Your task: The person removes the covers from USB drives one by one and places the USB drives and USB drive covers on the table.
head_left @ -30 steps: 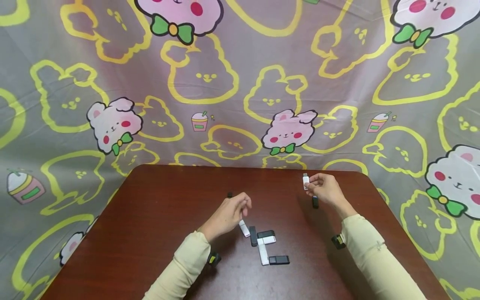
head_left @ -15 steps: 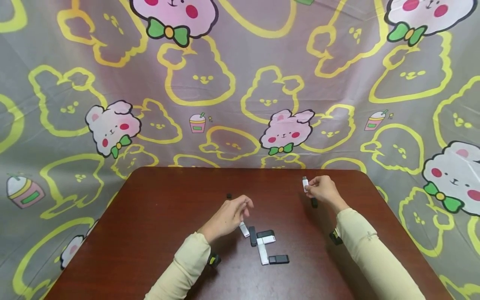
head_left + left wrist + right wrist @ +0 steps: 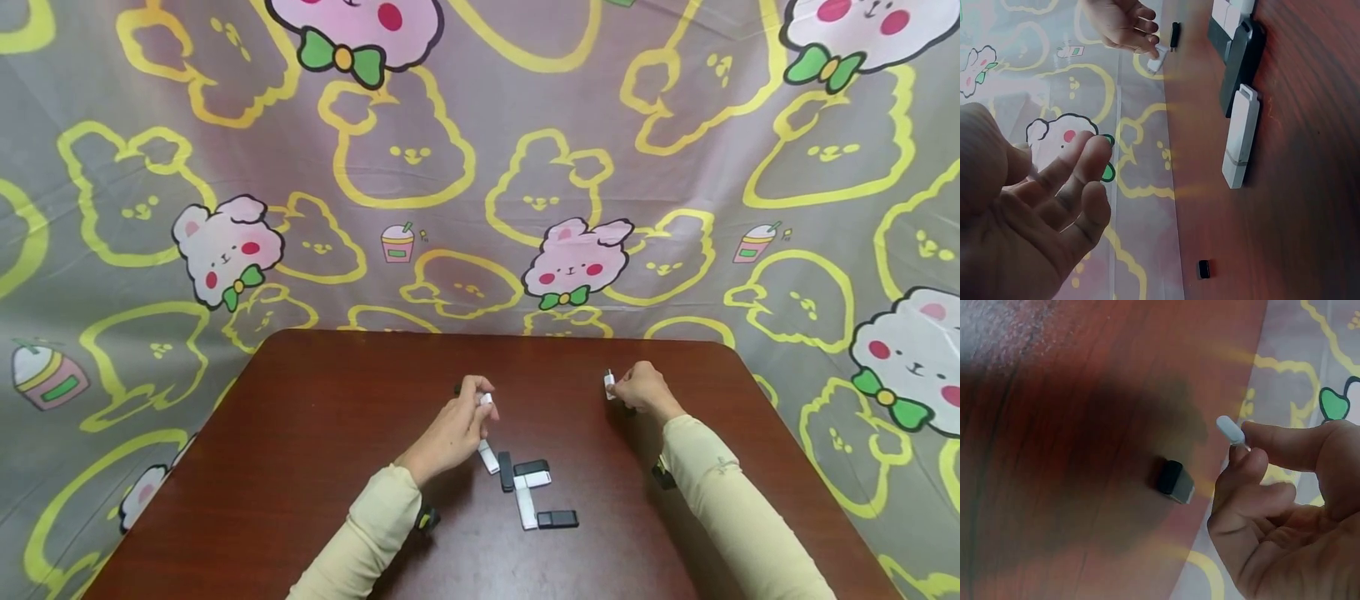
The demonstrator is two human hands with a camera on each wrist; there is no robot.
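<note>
My right hand (image 3: 647, 390) pinches a white USB stick (image 3: 609, 385) between thumb and fingers, low over the table's far right part. Close by, a black USB stick with a bare metal plug (image 3: 1176, 482) lies on the table; in the head view the hand mostly covers it. My left hand (image 3: 453, 425) has its fingers bent, and a small white piece (image 3: 486, 400), like a USB stick's cap, shows between them. Below that hand lies a white USB stick (image 3: 1241, 139), partly hidden in the head view, touching a black USB stick (image 3: 506, 472).
Several more sticks form a bent line on the brown table (image 3: 337, 392): a black one (image 3: 532, 467), white ones (image 3: 527, 505) and another black one (image 3: 558, 519). A small black piece (image 3: 1204, 269) lies beyond my left hand. A patterned cloth (image 3: 465, 208) hangs behind the table.
My right hand has lowered toward the table with the white USB stick, now covering more of the black one. My left fingers have shifted, and the small white piece has come into sight.
</note>
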